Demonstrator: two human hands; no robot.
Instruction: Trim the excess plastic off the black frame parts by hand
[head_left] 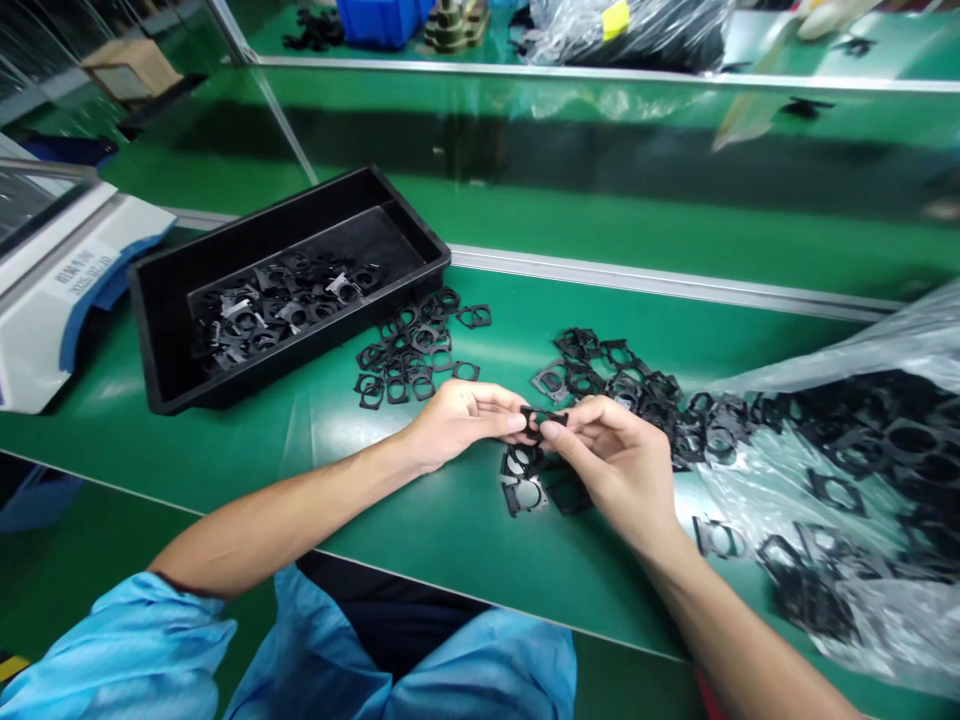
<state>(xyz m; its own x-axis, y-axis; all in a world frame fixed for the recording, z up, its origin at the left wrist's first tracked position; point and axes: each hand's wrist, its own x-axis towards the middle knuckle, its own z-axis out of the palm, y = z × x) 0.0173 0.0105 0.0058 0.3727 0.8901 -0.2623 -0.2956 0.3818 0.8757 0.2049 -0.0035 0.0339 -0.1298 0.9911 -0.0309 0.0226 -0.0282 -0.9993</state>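
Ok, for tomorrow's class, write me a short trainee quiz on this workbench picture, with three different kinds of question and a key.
1. Multiple choice: Which is closer to the left hand? A: the black tray. B: the clear plastic bag.
2. True or false: The left hand and the right hand are both holding the same black plastic frame.
3. Fill in the blank: The person's sleeve is ___.

Key: 1. A; 2. True; 3. blue.
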